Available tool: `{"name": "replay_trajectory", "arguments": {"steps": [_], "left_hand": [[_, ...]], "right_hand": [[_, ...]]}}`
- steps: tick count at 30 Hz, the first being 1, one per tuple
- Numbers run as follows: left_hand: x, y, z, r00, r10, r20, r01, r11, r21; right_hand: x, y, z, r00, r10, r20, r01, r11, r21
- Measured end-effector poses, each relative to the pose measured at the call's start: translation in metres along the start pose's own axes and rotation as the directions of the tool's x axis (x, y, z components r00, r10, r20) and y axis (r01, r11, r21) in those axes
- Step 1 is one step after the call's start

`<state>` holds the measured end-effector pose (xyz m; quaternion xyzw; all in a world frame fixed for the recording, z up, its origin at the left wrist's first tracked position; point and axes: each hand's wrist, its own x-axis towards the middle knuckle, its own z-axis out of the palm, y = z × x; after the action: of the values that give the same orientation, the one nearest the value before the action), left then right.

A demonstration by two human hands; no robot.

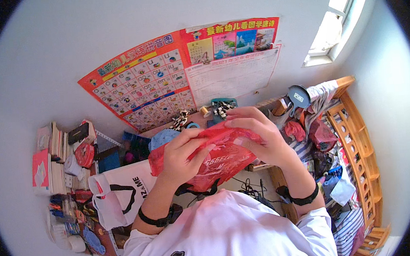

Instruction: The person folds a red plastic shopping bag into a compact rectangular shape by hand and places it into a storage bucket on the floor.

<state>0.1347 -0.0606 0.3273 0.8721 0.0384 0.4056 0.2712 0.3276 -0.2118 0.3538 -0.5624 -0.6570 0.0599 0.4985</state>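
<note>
A red plastic bag (226, 166) with white printing hangs in front of my chest, its upper edge pinched on both sides. My left hand (183, 156) grips the left part of that edge, thumb on the near side. On the right, my right hand (258, 134) holds the other part, fingers over the top and thumb behind the red film. Whatever the bag contains is hidden. Behind it, a blue cloth item (162, 139) and a roll of blue tape (192, 125) lie on the pink desk (154, 131).
A teal basket of small parts (224, 106) and a spool (205, 111) stand by the wall. Left is a white tote bag (123, 195) beside a shelf of books (58, 139). Black cables (251, 189) hang below. A wooden bed (364, 158) with clothes is at right.
</note>
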Motion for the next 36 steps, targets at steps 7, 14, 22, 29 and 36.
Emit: {"name": "replay_trajectory", "arguments": {"steps": [7,14,22,29,36], "left_hand": [[0.010,0.003,0.017,0.996,-0.039,0.079,0.046,0.995,-0.086],[0.012,-0.002,0.041,0.972,-0.229,0.049,0.231,0.908,-0.350],[0.019,-0.016,0.037,0.831,-0.363,0.421,0.482,0.848,-0.221],[0.001,-0.041,0.041,0.913,-0.393,0.106,0.407,0.892,-0.197],[-0.015,-0.058,0.027,0.903,-0.408,0.139,0.430,0.874,-0.226]], "right_hand": [[-0.005,0.000,-0.015,0.999,-0.036,0.001,0.036,0.997,-0.071],[-0.012,0.003,-0.006,0.970,0.206,-0.126,-0.206,0.978,0.008],[-0.014,0.015,-0.002,0.932,0.350,-0.091,-0.337,0.932,0.133],[-0.026,0.055,-0.060,0.874,0.466,0.133,-0.481,0.869,0.117],[-0.040,0.068,-0.033,0.920,0.372,0.121,-0.321,0.895,-0.311]]}}
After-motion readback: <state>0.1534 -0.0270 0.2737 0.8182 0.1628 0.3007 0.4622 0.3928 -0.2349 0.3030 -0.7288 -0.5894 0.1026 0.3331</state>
